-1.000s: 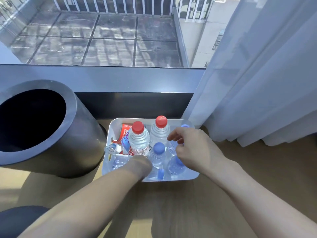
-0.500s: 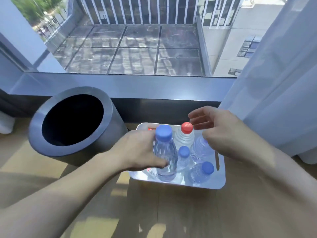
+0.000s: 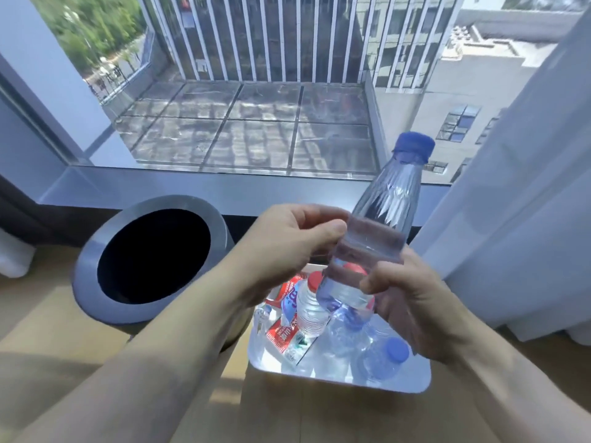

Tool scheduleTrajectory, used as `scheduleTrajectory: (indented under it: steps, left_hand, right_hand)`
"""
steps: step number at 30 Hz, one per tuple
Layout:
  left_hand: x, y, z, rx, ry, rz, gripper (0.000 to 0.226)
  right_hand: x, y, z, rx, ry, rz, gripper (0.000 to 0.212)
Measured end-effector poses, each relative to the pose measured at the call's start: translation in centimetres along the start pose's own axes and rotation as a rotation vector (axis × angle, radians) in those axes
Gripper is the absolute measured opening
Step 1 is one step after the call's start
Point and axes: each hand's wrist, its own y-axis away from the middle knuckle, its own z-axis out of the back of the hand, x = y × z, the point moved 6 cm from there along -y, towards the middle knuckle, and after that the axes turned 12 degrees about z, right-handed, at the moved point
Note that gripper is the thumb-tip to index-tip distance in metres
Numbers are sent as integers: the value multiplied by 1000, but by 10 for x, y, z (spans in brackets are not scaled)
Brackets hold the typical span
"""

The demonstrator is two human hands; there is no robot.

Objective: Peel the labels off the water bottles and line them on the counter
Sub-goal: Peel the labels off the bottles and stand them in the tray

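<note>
— Where do things stand?

— You hold the bottle (image 3: 388,199) tilted in mid-frame above the tray (image 3: 383,384), with its blue cap (image 3: 413,148) leaning toward the upper right. Your right grip (image 3: 406,302) is wrapped round the lower body. Your left grip (image 3: 287,244) pinches the left edge of the label (image 3: 374,243), the faint band round the middle. Blur hides whether a corner is lifted.

— So how do I peel it well?

— I judge this to be the start of the peel. Find the seam with your left thumbnail and lift a corner. Then pull low and along the band, not outward, so it comes off in one strip. Let the right grip turn the bottle against the pull. Squeeze lightly: the thin wall would likely buckle, and the film could tear.

— And the strip?

— Loose labels (image 3: 284,337) lie in the tray beside a red-capped bottle (image 3: 311,311), and the bin (image 3: 92,251) stands open at the left of the frame. Both are near; I cannot tell which one you mean to use.

— Then the bottle?

— Stand it upright on the worktop (image 3: 319,420), lower in the frame than the tray, in line with any others you set there. More bottles wait in the tray, one of them blue-capped (image 3: 383,359) at its near edge.
</note>
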Motion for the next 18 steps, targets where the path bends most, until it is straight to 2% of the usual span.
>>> scheduleTrajectory:
  steps: [4,7,9,11,13,16,18]
  left_hand:
    - [-4,-1,0,-117,-42,-112,11]
    - [-12,-1,6,-270,-234,-270,15]
    - [-17,1,7,-313,-319,-307,14]
    - [-14,0,7,-261,-267,-254,12]
    - [-11,-3,6,-215,-236,-206,10]
    - [-10,-7,6,-279,-337,-250,10]
    - [-12,-4,4,-382,-476,-354,11]
  right_hand:
    - [12,-3,1,-6,38,32,48]
    - [15,-8,3,-67,121,77,34]
    - [16,-9,4,-89,126,71,29]
    - [16,-10,5,-97,94,52,31]
    - [16,-12,8,-120,112,46,42]
    - [17,-16,12,-143,106,64,45]
    - [16,-17,12,-140,93,61,43]
